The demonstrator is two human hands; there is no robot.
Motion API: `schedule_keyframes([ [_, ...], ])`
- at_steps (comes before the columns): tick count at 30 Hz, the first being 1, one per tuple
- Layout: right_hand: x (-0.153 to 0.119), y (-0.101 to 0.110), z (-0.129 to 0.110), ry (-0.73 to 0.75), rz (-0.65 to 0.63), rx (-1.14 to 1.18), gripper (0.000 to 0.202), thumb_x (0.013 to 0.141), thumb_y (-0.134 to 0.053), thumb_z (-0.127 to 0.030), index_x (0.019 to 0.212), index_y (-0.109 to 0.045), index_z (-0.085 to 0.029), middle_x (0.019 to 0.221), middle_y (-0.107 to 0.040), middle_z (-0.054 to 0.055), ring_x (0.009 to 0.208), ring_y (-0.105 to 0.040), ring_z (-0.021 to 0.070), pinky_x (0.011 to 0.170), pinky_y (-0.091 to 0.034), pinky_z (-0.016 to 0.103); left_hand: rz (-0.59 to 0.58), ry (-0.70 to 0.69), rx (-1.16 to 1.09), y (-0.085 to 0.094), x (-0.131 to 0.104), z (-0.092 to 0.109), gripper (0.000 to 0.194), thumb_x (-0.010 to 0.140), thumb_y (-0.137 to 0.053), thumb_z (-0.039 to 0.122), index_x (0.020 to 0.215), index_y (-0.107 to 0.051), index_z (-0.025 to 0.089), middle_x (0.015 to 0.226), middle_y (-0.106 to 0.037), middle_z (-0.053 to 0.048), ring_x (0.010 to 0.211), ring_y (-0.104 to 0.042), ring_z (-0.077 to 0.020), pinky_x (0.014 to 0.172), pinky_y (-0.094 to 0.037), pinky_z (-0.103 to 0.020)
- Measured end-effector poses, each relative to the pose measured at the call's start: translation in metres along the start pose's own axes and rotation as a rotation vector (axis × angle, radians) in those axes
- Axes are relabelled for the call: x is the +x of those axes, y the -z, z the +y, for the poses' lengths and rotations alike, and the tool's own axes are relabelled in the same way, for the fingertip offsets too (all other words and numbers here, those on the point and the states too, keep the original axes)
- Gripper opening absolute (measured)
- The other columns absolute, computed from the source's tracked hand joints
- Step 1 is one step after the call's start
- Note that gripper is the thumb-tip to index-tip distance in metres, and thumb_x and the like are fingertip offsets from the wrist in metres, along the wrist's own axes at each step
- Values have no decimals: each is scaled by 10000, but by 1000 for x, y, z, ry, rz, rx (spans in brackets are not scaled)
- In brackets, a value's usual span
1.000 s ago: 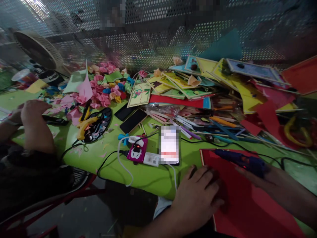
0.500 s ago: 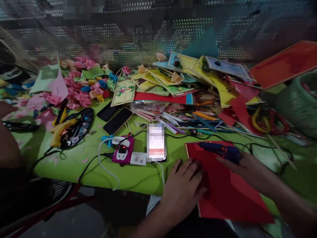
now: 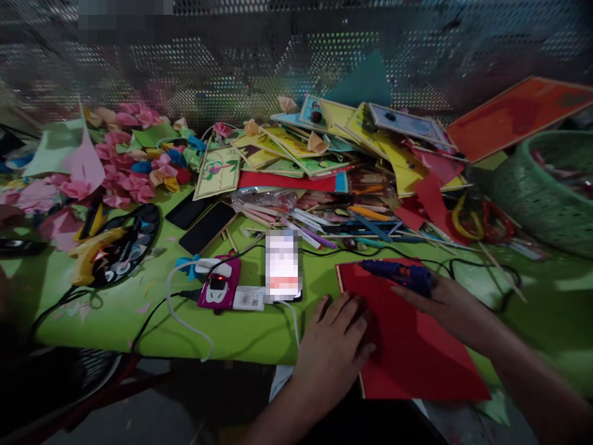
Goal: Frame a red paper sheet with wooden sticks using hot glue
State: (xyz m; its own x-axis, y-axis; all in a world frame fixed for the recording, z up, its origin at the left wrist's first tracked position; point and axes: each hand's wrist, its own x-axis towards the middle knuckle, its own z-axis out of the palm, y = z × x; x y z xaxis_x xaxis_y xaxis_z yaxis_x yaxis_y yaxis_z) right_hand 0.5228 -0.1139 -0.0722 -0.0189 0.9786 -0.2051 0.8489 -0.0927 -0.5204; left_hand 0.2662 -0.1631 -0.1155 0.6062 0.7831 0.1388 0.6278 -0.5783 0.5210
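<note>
A red sheet of card (image 3: 417, 346) lies at the front right of the green table, with a pale strip along its left edge. My left hand (image 3: 334, 337) rests over that edge, fingers stretched and slightly apart, gripping nothing visible. In my right hand (image 3: 445, 303) is a dark blue glue gun (image 3: 398, 272) with a small red light. Its nozzle points left, close to the card's top left corner; whether the tip touches cannot be made out.
A lit phone (image 3: 283, 266) lies beside a purple power strip (image 3: 217, 293) with cables. Further back are two dark phones, a yellow glue gun (image 3: 95, 253), pink paper flowers (image 3: 120, 154), framed cards, pens and scissors (image 3: 467, 219). A green basket (image 3: 532, 185) stands right.
The view has turned slightly right, so everything appears shifted left. Relative to the red card, both hands and the blue glue gun hold nearly the same places.
</note>
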Motion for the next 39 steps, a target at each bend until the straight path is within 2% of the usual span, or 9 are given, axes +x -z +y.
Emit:
schedule_keyframes([
  [3, -2, 3, 2, -13, -58, 23, 600, 883, -552, -706, 1019, -814, -185, 647, -731, 46, 587, -653, 255, 549, -505, 335, 5, -8, -2, 0, 0, -1, 430, 1037, -599, 416, 1437, -570, 261, 1592, -532, -21, 1502, -435, -219, 1274, -350, -494],
  [8, -2, 0, -1, 7, -74, 93, 553, 908, -583, -662, 1174, -789, -224, 898, -812, 59, 790, -734, 290, 702, -566, 368, 23, -4, -14, -3, 0, -2, 452, 1039, -598, 406, 1467, -540, 275, 1604, -520, -4, 1512, -423, -210, 1274, -346, -499],
  [15, -1, -2, 6, 24, -81, 89, 535, 931, -576, -653, 1215, -772, -244, 920, -814, 46, 859, -749, 305, 748, -582, 390, 30, -6, -1, -5, -1, -2, 437, 1042, -591, 407, 1456, -556, 270, 1590, -534, -21, 1509, -427, -210, 1273, -345, -487],
  [17, -3, 0, 12, 21, -46, 76, 510, 924, -587, -643, 1189, -783, -254, 854, -805, 37, 797, -743, 296, 703, -578, 382, 32, -4, 7, -5, -1, -3, 438, 1043, -589, 413, 1456, -554, 273, 1595, -530, -14, 1507, -429, -206, 1271, -350, -487],
  [21, -6, 4, 20, -19, 22, 65, 456, 882, -617, -642, 1020, -816, -255, 608, -711, 16, 618, -694, 276, 541, -526, 351, 58, -11, 13, -6, -2, -3, 405, 1059, -551, 431, 1430, -570, 269, 1594, -536, 0, 1487, -456, -207, 1261, -362, -483],
  [25, -8, 7, 16, -20, 32, 55, 427, 875, -603, -628, 904, -810, -256, 494, -610, -4, 544, -648, 251, 498, -486, 331, 102, -11, 10, -8, -3, -3, 357, 1062, -548, 408, 1381, -605, 260, 1564, -569, 0, 1458, -490, -212, 1260, -360, -476],
  [28, -7, 6, 9, -6, 9, 72, 443, 887, -594, -629, 958, -815, -251, 509, -622, -1, 575, -662, 258, 525, -500, 337, 119, -9, 11, -8, -3, -3, 343, 1060, -554, 398, 1368, -616, 260, 1534, -597, -6, 1442, -506, -214, 1257, -363, -474],
  [34, -4, -3, 1, 1, -31, 95, 483, 904, -612, -622, 1135, -796, -239, 749, -774, 19, 717, -720, 266, 642, -552, 346, 117, -6, 13, -7, -3, -2, 341, 1052, -570, 382, 1373, -606, 269, 1521, -605, 10, 1440, -505, -208, 1258, -364, -462],
  [39, -5, -1, 8, -20, -39, 63, 502, 908, -593, -642, 1125, -797, -239, 637, -713, 5, 631, -684, 254, 582, -524, 339, 117, -9, 6, -8, -3, -3, 346, 1050, -573, 386, 1373, -604, 264, 1532, -593, -1, 1452, -491, -209, 1254, -368, -467],
])
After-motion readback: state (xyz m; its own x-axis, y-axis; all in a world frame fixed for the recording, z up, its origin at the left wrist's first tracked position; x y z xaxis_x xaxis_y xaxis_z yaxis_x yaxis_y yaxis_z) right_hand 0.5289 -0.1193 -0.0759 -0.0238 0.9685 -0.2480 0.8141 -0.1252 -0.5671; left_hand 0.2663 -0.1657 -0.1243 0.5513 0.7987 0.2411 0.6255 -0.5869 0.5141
